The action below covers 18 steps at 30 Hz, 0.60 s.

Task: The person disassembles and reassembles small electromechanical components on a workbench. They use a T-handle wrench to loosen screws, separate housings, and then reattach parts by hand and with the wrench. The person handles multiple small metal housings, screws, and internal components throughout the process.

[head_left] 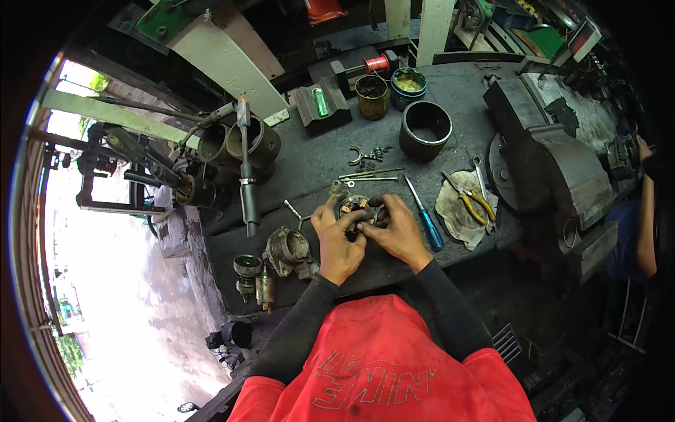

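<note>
At the near edge of the dark surface (316,155), a small round metal part with copper-coloured pieces (357,209) is gripped from both sides: the left hand (337,235) is closed on its left rim, the right hand (397,228) on its right, fingertips nearly meeting over it. A blue-handled screwdriver (427,224) is noted just beside the right hand, yellow-handled pliers (470,200) on a rag (457,211) further right, a grey metal housing (288,250) left of the left hand. Loose small pieces could likely be dropped off the near edge if the grip is shifted; the part is held close to that edge. A greasy hold could let it slip.
</note>
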{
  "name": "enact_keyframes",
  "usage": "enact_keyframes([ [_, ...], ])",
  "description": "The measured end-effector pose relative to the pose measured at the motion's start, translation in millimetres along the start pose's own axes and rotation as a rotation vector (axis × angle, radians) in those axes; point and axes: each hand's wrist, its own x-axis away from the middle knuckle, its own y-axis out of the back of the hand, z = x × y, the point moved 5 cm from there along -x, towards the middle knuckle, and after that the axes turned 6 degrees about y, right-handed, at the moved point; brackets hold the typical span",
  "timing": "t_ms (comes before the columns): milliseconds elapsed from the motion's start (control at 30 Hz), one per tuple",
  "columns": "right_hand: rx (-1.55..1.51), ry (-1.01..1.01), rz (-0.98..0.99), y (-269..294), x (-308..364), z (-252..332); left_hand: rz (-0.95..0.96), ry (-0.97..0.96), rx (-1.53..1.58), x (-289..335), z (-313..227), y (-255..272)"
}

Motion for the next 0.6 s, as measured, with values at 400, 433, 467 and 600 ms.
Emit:
enact_keyframes([
  [400,-0.197,-0.234,-0.114,1.8,-12.2,-20.4,0.122,0.171,0.475,2.0,34.6,20.3],
  [433,-0.345,-0.243,-0.155,1.2,-10.3,-25.0,0.083,0.065,0.338,0.0,33.1,27.3],
  [467,-0.489,-0.284,-0.200,-0.6,-7.8,-30.5,0.064,-0.024,0.219,-2.5,32.0,32.9],
  [600,-0.482,-0.303,-0.261,-1.2,-1.0,-35.1,0.166,-0.139,0.089,-15.1,34.1,39.6],
])
